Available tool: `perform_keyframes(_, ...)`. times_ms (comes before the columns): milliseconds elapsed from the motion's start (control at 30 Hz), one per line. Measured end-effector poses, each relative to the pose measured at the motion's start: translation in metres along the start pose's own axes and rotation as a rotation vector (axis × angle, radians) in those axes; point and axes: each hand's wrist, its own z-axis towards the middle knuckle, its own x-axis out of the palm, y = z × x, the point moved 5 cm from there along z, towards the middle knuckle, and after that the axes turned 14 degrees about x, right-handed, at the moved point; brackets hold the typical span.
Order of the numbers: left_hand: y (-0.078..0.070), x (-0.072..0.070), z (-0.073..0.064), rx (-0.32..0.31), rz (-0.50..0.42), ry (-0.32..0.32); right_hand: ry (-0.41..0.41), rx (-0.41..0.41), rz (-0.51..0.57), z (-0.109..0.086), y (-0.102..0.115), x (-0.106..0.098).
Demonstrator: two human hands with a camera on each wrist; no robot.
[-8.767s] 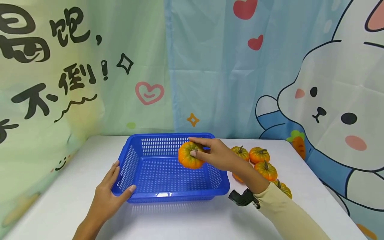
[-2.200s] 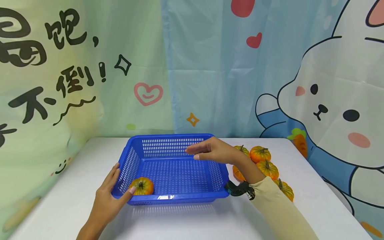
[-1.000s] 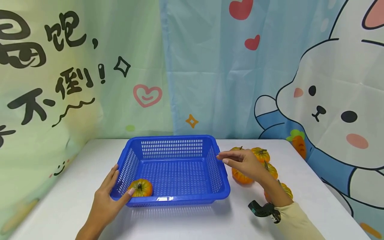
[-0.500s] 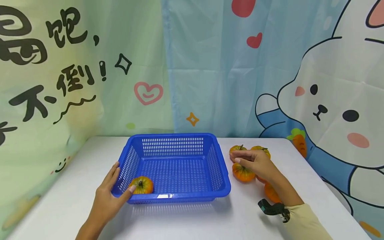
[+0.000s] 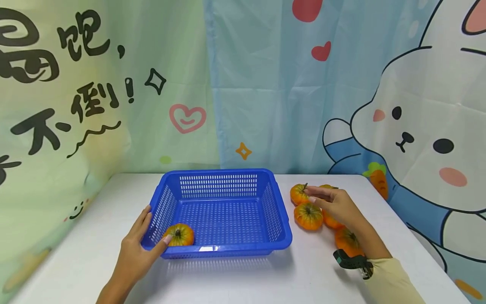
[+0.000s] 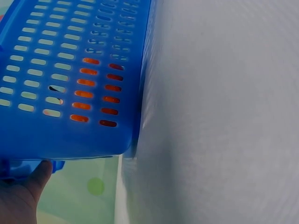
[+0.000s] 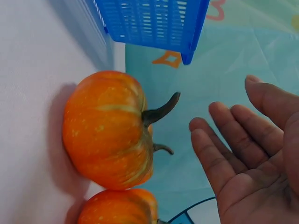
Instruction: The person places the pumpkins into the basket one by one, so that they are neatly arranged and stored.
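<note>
My left hand [image 5: 138, 249] rests at the near left corner of a blue plastic basket [image 5: 243, 249], fingers extended along its left rim and thumb over the front rim. In the left wrist view, a digit touches the basket rim. One orange-green pumpkin [image 5: 181, 236] sits inside that corner. My right hand [image 5: 338, 205] hovers over several small pumpkins on the right, partly hiding them, with fingers spread from the thumb and holding nothing. Its fingertips are nearest a back pumpkin [image 5: 298, 194]. The right wrist view shows the palm apart from a stemmed pumpkin [image 7: 105, 130].
A front pumpkin [image 5: 309, 217] and another pumpkin [image 5: 347, 241] lie right of the basket on the white table [image 5: 228, 283]. A printed curtain [image 5: 250, 105] hangs behind the table. The right wrist carries a black device [image 5: 351, 261].
Earlier, my right hand held a pumpkin over the basket; that pumpkin now appears to be the one in the near left corner. My right hand has since moved right to the group. The left hand stayed.
</note>
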Motion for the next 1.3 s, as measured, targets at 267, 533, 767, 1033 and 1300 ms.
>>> perform_keyframes(267, 0.000, 0.000, 0.001, 0.009, 0.000, -0.011, 0.041, 0.076, 0.026, 0.005, -0.016, -0.003)
perform_keyframes(533, -0.001, -0.001, 0.000, 0.010, -0.002, -0.017, 0.096, 0.092, 0.017, 0.007, -0.016, 0.000)
perform_keyframes(767, -0.002, -0.002, 0.001, 0.009, 0.008, -0.009, 0.102, 0.068, 0.003, 0.007, -0.015, 0.004)
perform_keyframes(1033, -0.001, -0.001, 0.001, 0.000, 0.010, 0.003, 0.076, 0.037, -0.030, 0.009, -0.016, 0.013)
perform_keyframes(1300, -0.002, -0.002, 0.000, 0.007, 0.006, -0.005, 0.081, 0.038, -0.126, 0.008, -0.016, 0.022)
